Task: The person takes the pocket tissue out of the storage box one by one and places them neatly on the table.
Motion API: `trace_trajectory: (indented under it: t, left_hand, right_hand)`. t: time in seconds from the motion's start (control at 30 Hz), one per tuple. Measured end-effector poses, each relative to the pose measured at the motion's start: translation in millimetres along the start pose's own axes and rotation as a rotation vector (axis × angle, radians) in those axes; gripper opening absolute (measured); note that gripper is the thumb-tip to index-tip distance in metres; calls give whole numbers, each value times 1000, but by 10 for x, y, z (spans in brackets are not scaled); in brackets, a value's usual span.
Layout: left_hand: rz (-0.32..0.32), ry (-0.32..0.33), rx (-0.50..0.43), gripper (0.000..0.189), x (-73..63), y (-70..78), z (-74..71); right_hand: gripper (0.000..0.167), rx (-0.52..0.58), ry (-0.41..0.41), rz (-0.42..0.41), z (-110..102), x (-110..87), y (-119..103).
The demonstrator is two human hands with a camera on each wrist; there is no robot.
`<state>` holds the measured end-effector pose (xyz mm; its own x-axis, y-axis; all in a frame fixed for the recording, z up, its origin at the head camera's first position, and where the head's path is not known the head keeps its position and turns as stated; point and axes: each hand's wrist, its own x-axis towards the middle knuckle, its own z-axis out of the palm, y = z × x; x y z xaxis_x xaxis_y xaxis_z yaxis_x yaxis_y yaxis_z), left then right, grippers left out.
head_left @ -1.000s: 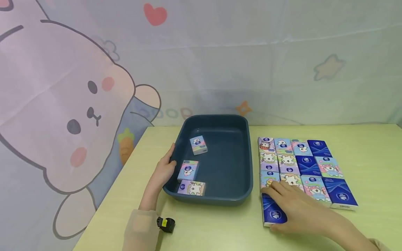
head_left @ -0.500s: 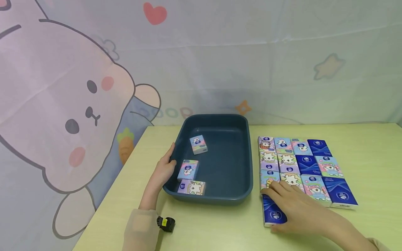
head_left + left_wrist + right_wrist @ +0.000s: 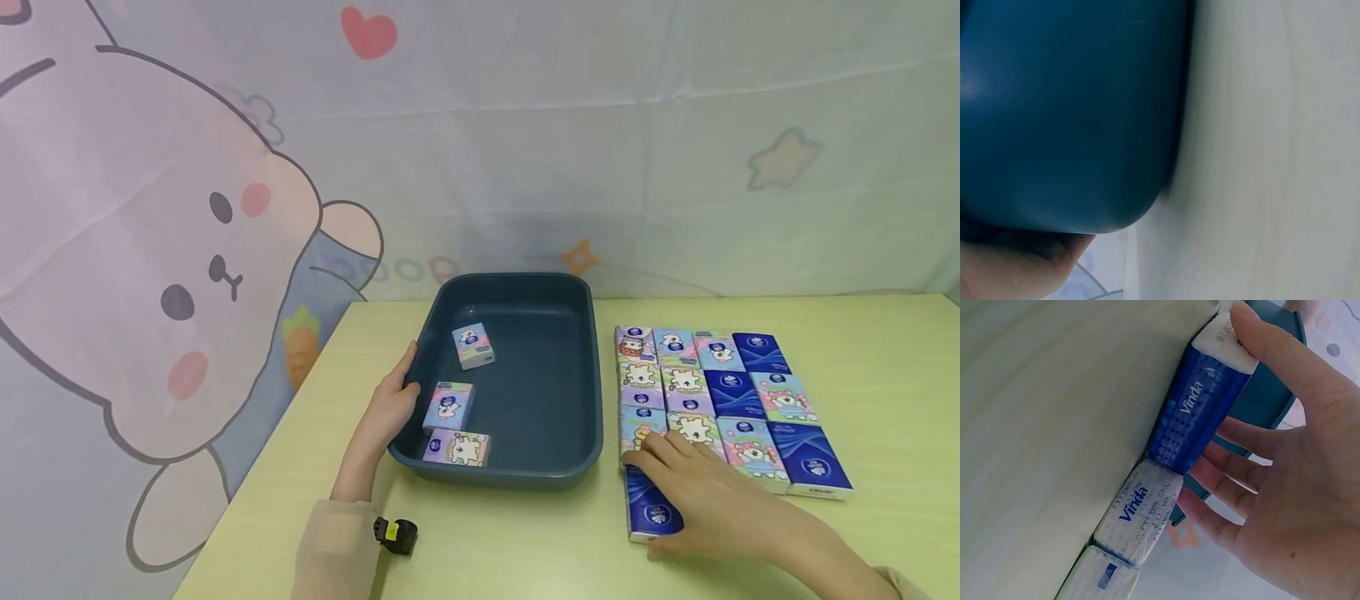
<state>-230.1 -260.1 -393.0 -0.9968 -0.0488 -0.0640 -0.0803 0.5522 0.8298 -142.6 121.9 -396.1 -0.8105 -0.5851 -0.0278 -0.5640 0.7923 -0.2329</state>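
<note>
My right hand grips a dark blue Vinda tissue pack at the near left corner of a block of tissue packs. In the right wrist view, the thumb presses the white end of this blue pack and the fingertips lie along its top edge toward the other end. My left hand rests against the left outer wall of a dark blue plastic bin, fingers stretched along it. Little of that hand shows in the left wrist view. Inside the bin lie a tilted tissue pack and two more along the left side.
The bin stands on a pale yellow-green table, left of the packs. Behind the table hangs a printed cloth with a cartoon animal. A black wrist device sits by the left sleeve.
</note>
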Motion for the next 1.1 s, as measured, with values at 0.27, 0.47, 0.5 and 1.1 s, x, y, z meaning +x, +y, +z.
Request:
trace_trajectory:
  t: [0.27, 0.47, 0.5, 1.1]
  left_hand:
    - [12, 2, -3, 63, -2, 6, -3]
    - [18, 7, -13, 63, -5, 12, 7]
    - [20, 8, -14, 63, -6, 10, 8]
    - [22, 10, -24, 63, -24, 21, 8]
  right_hand:
    - [93, 18, -1, -1, -7, 1, 11]
    - [99, 29, 8, -15, -21, -8, 18]
    - [99, 32, 8, -15, -25, -9, 15]
    - [42, -52, 238, -180, -194, 100, -114]
